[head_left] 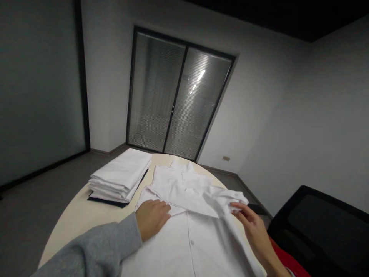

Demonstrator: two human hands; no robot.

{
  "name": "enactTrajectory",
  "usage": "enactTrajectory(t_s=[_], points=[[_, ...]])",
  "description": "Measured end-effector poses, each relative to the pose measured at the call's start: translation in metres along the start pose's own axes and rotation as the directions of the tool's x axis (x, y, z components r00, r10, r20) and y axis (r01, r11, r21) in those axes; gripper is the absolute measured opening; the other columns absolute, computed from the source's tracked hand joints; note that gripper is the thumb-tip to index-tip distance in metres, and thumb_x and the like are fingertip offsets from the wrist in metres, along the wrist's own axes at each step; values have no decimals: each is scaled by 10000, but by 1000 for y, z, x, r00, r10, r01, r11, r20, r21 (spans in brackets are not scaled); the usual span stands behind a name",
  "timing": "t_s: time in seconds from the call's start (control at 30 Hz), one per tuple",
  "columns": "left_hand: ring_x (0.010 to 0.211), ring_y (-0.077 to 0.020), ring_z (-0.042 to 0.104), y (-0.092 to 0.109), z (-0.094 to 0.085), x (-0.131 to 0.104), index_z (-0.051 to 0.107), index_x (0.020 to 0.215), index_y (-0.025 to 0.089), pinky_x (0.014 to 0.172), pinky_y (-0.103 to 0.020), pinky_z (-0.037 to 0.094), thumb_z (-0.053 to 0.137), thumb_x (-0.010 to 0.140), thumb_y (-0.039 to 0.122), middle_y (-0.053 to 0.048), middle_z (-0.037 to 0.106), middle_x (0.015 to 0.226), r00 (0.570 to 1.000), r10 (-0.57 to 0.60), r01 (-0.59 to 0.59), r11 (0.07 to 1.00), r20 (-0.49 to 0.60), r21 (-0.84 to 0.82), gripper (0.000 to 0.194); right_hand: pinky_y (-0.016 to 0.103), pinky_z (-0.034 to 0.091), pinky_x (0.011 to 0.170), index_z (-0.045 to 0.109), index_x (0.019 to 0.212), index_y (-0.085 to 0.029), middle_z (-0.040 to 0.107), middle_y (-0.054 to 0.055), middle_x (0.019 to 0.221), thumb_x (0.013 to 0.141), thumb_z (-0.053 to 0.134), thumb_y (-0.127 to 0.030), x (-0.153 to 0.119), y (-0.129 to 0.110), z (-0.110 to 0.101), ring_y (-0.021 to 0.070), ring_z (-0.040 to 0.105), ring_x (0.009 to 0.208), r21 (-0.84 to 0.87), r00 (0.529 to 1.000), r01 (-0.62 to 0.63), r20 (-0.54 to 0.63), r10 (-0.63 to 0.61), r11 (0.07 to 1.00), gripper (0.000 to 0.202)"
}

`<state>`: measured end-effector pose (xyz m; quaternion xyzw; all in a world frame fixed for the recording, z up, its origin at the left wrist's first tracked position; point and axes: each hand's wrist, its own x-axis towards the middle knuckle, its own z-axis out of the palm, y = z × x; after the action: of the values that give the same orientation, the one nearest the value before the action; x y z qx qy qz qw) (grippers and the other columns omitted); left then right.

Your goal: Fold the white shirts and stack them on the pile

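Observation:
A white button-up shirt lies spread on the round table, its collar at the far side and a row of buttons down the middle. One sleeve is laid across the body toward the right. My left hand, in a grey sleeve, rests flat on the left side of the shirt with fingers extended. At the right edge, my right hand pinches the cuff end of that sleeve between thumb and fingers, lifting it slightly.
A stack of folded white cloth sits on the left of the cream table, with something dark beneath it. A black mesh chair stands close on the right, near something red. Behind are glass doors with blinds.

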<state>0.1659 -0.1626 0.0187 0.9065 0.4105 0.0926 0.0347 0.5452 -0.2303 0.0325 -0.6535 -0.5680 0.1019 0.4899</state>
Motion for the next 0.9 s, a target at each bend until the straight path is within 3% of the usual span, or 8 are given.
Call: enactTrajectory(t_s=[0.13,0.2,0.3,0.43,0.5,0.6,0.77,0.9], points=[[1119,-252,660,-17,0,4,692,1194,253,967,-383,506,476,1062,450,-56,728,1159,988,-117,108,990,-99,-90,321,436,554,839,802,968,-232,763,99,946,836,568,-586,-37,58,-5,298,692,876,-285,988,-20,144,63,958,444],[1171,-273,614,-27,1,9,668,1271,219,986,-394,499,496,1049,318,-95,684,1235,975,-157,160,987,-158,4,298,496,539,883,814,950,-267,732,107,931,841,544,-588,-49,76,-9,324,678,903,-415,987,49,157,19,909,434],[1222,-310,564,-41,3,18,559,1448,198,937,-422,516,473,950,38,-137,600,1387,965,-206,235,955,-162,182,530,553,523,892,826,986,-314,683,137,1060,873,520,-590,-48,75,-13,355,655,966,-587,989,104,146,-21,803,427],[1184,-337,579,-50,4,29,668,1280,174,892,-457,521,424,956,4,-163,641,1271,963,-227,256,936,-142,243,440,615,490,940,771,1201,-328,537,168,1429,914,516,-547,-12,39,-1,435,554,1227,-731,988,156,108,-114,664,442],[1139,-329,606,-51,4,33,714,1128,161,875,-446,529,431,972,25,-159,671,1156,963,-237,262,933,-128,247,351,613,442,1044,708,1313,-309,485,153,1522,963,480,-523,14,20,18,417,489,1346,-704,968,247,209,-138,665,469],[1063,-306,649,-52,3,35,718,1077,148,814,-412,555,425,978,26,-160,677,1116,958,-265,284,926,-110,249,333,541,334,1194,561,1498,-265,430,116,1627,1035,383,-520,52,6,57,342,373,1494,-599,890,384,442,-110,702,558],[1024,-291,692,-51,2,36,702,1130,107,734,-358,579,388,970,-15,-182,649,1189,933,-339,359,897,-119,257,373,522,212,1271,423,1603,-300,373,19,1684,1050,365,-572,85,28,108,316,275,1573,-545,810,433,585,-44,718,619],[991,-278,698,-53,5,37,712,1126,110,693,-336,579,364,955,-34,-187,636,1209,914,-386,405,882,-123,241,414,567,184,1274,394,1616,-307,345,3,1692,1074,257,-566,87,56,114,336,245,1584,-590,824,372,566,38,716,616]])
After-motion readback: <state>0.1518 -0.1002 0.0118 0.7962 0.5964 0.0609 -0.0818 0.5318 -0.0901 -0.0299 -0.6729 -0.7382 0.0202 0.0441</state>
